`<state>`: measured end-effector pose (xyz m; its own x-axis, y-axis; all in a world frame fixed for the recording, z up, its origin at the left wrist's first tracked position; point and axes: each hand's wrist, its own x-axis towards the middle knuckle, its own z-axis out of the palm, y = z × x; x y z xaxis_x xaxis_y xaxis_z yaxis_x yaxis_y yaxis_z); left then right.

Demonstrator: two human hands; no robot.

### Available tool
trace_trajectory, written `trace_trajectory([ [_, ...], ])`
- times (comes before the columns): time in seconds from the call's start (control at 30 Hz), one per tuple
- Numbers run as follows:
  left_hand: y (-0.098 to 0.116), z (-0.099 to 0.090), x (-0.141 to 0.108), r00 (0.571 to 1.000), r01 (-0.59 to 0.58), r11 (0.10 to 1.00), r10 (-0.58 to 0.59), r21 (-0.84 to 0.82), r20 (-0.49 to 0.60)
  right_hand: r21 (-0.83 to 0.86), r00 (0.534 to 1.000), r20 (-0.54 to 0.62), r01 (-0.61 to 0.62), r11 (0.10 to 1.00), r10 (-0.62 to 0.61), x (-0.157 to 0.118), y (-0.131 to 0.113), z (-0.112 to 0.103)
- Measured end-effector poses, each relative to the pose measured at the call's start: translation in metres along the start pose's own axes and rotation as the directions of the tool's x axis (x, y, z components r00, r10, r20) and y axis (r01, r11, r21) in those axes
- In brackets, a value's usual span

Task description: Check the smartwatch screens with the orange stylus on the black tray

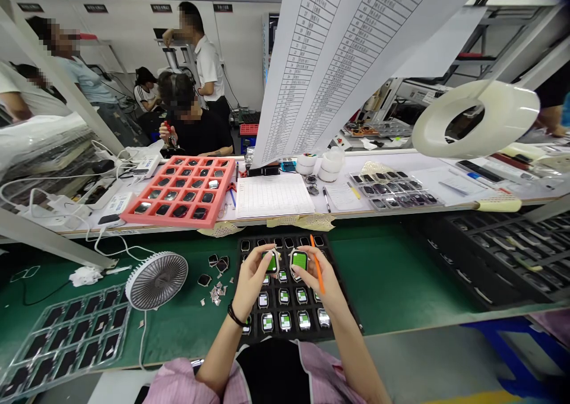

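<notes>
- Clear plastic tray (66, 338): far left on the green worktop (383, 273), dark units in its pockets.
- Fan (157, 280): right of the tray, tilted; scraps (216, 291) lie just beside it.
- Left hand (253, 276): fingers (257, 255) closed around a green-screened watch (271, 262), held over the black tray (285, 312); black band (236, 316) on wrist.
- Black tray: more watches in rows, below both hands.
- Right hand (318, 279): fingers (314, 260) pinch a 2nd watch (299, 261), also over the black tray, plus an orange stick (317, 270).
- Black rack (499, 255): far right on the worktop.
</notes>
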<state>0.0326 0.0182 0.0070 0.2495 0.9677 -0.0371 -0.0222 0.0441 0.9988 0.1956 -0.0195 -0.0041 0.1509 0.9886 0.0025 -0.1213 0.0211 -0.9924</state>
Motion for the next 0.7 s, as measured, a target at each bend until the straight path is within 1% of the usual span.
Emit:
trace_trajectory([
  [0.13,-0.001,0.000,0.000,1.000,0.017,1.000,-0.017,-0.002,-0.011,0.024,0.999,-0.038,-0.012,1.000,0.013,-0.003,-0.006,0.004],
  [0.27,-0.007,0.000,-0.001,0.997,-0.035,0.999,0.036,-0.019,0.070,0.038,0.989,-0.143,-0.043,0.998,0.048,-0.005,-0.009,0.008],
  [0.33,-0.010,-0.001,-0.001,0.992,-0.066,0.998,0.067,-0.013,0.111,0.037,0.982,-0.177,-0.059,0.998,0.064,-0.006,-0.009,0.008],
  [0.53,-0.013,-0.003,-0.002,0.985,-0.088,0.996,0.082,0.032,0.153,0.096,0.987,-0.144,-0.064,0.993,0.077,-0.005,-0.006,0.006],
  [0.63,-0.012,-0.003,-0.003,0.974,-0.101,0.993,0.088,0.055,0.209,0.080,0.990,-0.120,-0.069,0.994,0.079,-0.004,-0.005,0.006],
  [0.7,-0.011,-0.003,-0.003,0.964,-0.142,0.986,0.117,0.090,0.238,0.053,0.991,-0.105,-0.073,0.996,0.078,-0.005,-0.005,0.007],
])
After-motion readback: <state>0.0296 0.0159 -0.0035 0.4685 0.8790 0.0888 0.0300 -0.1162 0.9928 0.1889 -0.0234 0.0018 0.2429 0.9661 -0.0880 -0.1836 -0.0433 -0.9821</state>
